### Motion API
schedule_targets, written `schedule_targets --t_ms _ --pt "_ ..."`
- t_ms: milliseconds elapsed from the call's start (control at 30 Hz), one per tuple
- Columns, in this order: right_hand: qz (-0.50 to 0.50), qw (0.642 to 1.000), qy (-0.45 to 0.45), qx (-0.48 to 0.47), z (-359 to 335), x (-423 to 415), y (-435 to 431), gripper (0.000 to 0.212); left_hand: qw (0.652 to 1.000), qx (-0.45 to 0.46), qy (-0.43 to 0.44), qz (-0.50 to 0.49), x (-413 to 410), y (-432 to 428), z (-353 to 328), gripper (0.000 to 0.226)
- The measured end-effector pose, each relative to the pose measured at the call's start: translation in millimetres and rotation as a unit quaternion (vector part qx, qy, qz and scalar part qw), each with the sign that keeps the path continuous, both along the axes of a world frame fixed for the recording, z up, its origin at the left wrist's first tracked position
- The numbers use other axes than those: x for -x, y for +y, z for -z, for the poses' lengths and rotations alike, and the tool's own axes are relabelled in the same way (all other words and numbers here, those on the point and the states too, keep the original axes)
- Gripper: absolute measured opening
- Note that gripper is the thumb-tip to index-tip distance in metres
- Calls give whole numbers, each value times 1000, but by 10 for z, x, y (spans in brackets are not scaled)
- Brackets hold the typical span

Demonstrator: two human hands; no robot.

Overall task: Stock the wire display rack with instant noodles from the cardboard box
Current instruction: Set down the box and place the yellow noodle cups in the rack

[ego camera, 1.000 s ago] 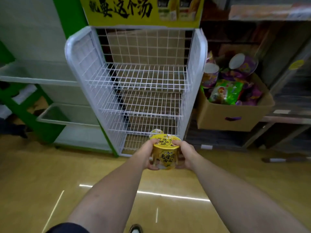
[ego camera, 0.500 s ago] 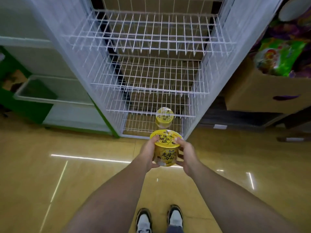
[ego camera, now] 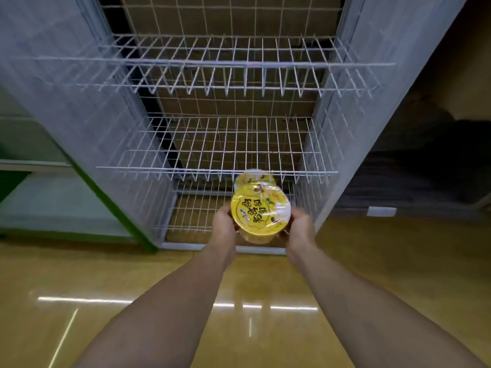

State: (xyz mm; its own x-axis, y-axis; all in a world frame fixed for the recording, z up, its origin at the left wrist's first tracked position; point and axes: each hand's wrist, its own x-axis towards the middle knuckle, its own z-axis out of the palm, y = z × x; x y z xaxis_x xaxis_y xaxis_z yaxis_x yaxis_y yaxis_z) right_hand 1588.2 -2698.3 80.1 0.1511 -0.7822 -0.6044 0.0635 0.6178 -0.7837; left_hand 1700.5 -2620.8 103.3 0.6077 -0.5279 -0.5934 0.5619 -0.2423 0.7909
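Floor (ego camera: 79, 274): glossy yellow-tan, with streaks of reflected light across it near the forearms. Room dim.

Wire display rack (ego camera: 228, 62): white, stands on the floor, seen from above and in front. Three tiers show; its top is cut off by the frame. Brown board (ego camera: 239, 17) behind its back grid. Side panels blurred.

Left: pale shelving unit with a green edge (ego camera: 53, 203), out of focus. Right: dark recess, contents unreadable; a small white tag (ego camera: 381, 211) low on it, text too small to tell.

Noodle cup (ego camera: 259, 209): yellow lid, film-wrapped, tilted toward the camera, held at the front opening of the lowest tier, right of centre. Left hand (ego camera: 224, 221) and right hand (ego camera: 300, 224) clamp it from either side, fingers curled around its wall and mostly hidden beneath it.

Second cup (ego camera: 252, 177): farther back on the same lowest tier, just behind the held one. Only part of its lid shows, crossed by the front wires of the tier above
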Motion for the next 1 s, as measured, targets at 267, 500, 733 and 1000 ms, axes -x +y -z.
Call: schedule_targets --t_ms 267,500,733,1000 --pt "20 996 -58 70 412 -157 -231 34 997 64 -18 -24 -151 -265 456 38" --pt "29 992 -66 108 266 -383 -472 31 994 100 -43 -20 -398 -492 453 37" --pt "40 988 -72 129 295 -587 -788 20 995 79 -65 -5 -679 -816 513 34" --pt "12 981 0 194 512 -766 -1091 34 990 54 -128 -23 -888 -1109 687 35"
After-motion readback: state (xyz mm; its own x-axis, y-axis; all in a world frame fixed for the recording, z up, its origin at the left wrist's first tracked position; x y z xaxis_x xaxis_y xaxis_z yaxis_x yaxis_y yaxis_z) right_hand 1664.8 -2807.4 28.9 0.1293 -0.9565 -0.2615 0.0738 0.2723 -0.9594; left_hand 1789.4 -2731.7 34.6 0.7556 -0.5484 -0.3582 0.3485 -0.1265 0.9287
